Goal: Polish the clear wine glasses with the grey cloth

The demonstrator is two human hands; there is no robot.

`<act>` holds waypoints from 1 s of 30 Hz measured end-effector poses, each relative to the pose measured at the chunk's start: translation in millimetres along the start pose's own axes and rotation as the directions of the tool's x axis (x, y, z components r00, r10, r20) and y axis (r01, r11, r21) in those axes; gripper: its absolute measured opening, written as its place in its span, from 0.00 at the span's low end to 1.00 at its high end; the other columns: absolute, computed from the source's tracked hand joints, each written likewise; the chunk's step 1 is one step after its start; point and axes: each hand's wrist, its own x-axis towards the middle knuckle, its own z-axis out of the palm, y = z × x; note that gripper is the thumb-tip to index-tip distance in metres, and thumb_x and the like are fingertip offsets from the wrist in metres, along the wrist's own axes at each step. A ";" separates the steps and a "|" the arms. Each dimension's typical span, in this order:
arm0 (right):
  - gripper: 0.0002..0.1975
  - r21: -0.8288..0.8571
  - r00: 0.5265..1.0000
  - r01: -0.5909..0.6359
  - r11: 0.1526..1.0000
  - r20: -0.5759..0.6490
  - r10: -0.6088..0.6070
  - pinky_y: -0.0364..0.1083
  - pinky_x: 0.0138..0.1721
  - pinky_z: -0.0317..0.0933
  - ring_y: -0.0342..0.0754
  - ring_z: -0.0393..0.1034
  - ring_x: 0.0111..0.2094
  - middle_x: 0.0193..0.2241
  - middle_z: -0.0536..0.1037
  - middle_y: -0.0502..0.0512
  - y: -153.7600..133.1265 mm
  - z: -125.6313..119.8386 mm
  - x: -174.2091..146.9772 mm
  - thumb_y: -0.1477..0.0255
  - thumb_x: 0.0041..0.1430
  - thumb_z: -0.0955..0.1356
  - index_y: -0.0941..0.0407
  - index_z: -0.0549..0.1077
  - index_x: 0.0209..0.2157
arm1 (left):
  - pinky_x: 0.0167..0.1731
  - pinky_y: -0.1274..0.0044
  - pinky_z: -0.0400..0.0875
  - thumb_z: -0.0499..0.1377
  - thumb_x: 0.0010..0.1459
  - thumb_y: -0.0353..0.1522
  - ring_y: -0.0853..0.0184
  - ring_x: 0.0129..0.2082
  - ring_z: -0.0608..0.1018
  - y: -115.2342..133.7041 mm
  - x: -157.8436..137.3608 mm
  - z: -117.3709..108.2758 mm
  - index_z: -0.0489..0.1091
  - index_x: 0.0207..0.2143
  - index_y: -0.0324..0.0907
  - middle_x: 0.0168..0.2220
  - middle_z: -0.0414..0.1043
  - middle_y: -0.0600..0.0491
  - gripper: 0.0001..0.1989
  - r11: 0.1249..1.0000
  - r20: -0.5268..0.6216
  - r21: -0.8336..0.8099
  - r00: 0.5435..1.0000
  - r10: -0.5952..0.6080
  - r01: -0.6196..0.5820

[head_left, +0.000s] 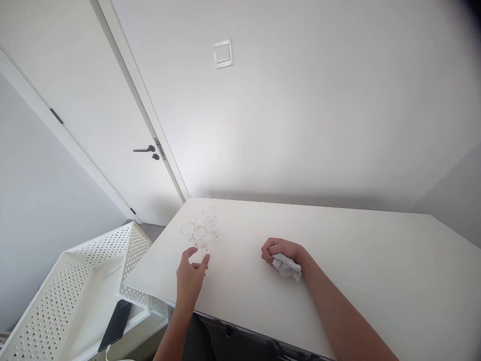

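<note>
White, hole-punched panels form a trolley (60, 293) at the lower left, with a dark flat device (115, 323) lying at its near side and a pale cable (107, 351) running from it. Beside it, a plain white table (376, 271) stretches across to the right.

Two bare forearms reach over the table. The right hand (278, 246), near the middle, is curled into a fist, fingers closed around a crumpled, whitish cloth (287, 266) that spills out towards the wrist. The left hand (191, 277) is held with thumb and forefinger apart, just beside the nearest of several clear glasses (201, 242); whether it touches the glass cannot be told.

The glasses, about five, stand clustered near the table's left end. As far as can be judged, little is done: the cloth is in hand, but no glass is lifted, and all remain grouped.

Beyond are a pale wall (300, 110) with a light switch (223, 53) and, at left, a closed-looking door (105, 95) with a dark handle (145, 149).
</note>
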 end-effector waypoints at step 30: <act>0.29 0.182 0.474 0.675 0.715 -0.850 -0.232 0.46 0.36 0.68 0.49 0.71 0.39 0.40 0.76 0.50 -4.9 -35.3 -18.4 0.75 0.46 0.75 0.50 0.72 0.52 | 0.42 0.70 0.77 0.57 0.66 0.47 0.63 0.37 0.81 70.0 32.0 113.4 0.74 0.57 0.48 0.37 0.78 0.52 0.23 0.864 0.248 -0.171 0.828 0.503 -0.473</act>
